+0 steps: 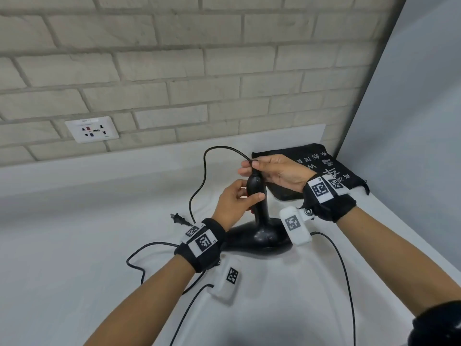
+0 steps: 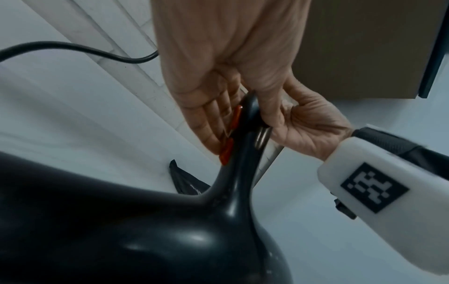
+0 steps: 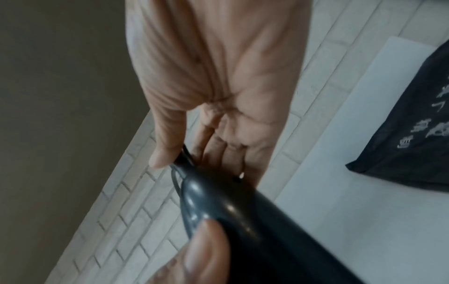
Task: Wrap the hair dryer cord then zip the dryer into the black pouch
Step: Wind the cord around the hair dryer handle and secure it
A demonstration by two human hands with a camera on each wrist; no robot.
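While upright on its barrel, hair dryer (image 1: 259,228) handle in left hand (image 1: 234,201) grip, right hand (image 1: 274,173) pinching cord (image 1: 199,186) atop.

One dryer (image 1: 259,236), one pouch (image 1: 324,166).

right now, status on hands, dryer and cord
Left hand grips hair dryer handle; right hand pinches cord at handle top. Cord unwrapped, plug loose on counter. Black pouch behind, unobstructed.
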